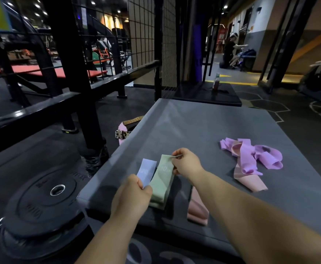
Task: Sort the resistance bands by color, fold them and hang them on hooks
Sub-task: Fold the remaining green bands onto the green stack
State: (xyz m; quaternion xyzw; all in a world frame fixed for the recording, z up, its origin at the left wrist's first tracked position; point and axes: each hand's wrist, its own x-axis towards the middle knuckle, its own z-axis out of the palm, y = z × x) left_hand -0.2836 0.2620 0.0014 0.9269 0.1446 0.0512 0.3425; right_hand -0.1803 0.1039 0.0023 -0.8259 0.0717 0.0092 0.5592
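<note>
Head view is showing a black weight plate [47, 197] lying on the floor at the far left. Beside it, the grey bench [194, 126] is carrying the bands. The left hand [134, 195] is pinching the near end of a pale blue band [147, 171]. Just beside it, a folded green band [162, 180] is lying, and the right hand [186, 162] is pinching its far end. A folded pink band [196, 210] is resting partly under the right forearm. A loose pile of purple and pink bands [251, 159] is lying further right, well apart.
</note>
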